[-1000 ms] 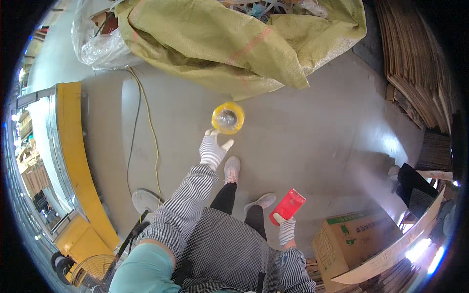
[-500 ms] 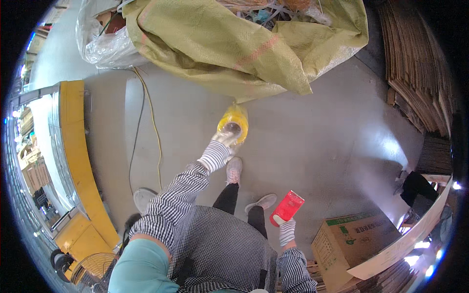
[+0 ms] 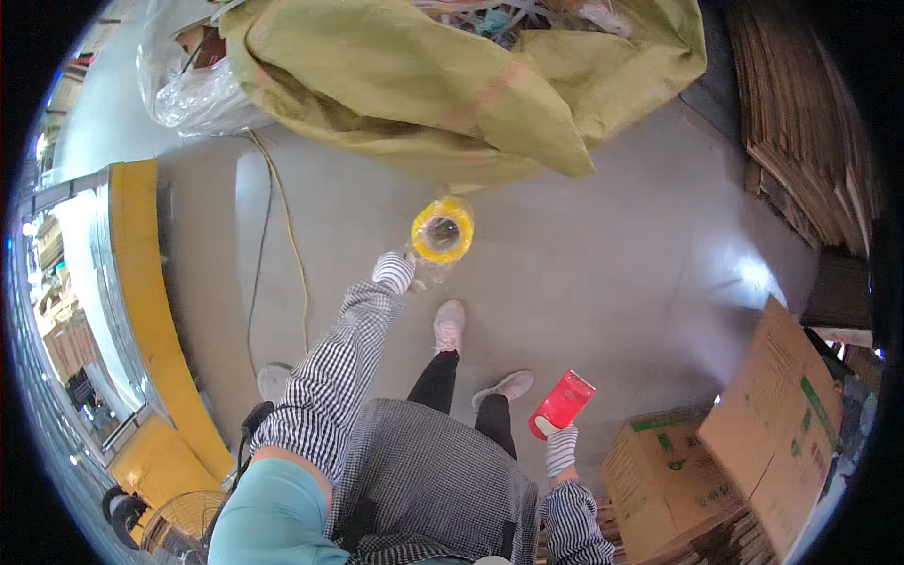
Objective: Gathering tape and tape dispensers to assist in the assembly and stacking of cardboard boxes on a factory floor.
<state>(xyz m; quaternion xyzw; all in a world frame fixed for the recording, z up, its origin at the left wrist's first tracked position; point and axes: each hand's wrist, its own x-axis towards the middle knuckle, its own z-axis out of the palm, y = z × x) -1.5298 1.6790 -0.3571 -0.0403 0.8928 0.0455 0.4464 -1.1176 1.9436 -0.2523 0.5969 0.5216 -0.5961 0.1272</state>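
My left hand (image 3: 407, 271), in a pale glove with a striped cuff, is reached out over the floor. Its fingers are closed at the lower left edge of a roll of yellow tape (image 3: 415, 232) in clear plastic film; the fingertips are partly blurred. The roll's open core faces up toward me. At the lower right, my right hand (image 3: 547, 430), in a similar glove, grips a red flat rectangular tool (image 3: 566, 399) with a pale, metal-looking far edge. The two hands are well apart.
A large yellow-green woven sack (image 3: 424, 94) of plastic scraps lies ahead, beside a clear plastic bag (image 3: 202, 99). Cables (image 3: 294, 235) cross the floor on the left, near a yellow machine frame (image 3: 141, 273). Flattened cardboard (image 3: 796, 122) and a carton (image 3: 673, 461) are on the right.
The tape roll has turned so its core faces me more, and my left hand has shifted to its left side. A carton flap at the right has swung up. My right hand has barely moved.
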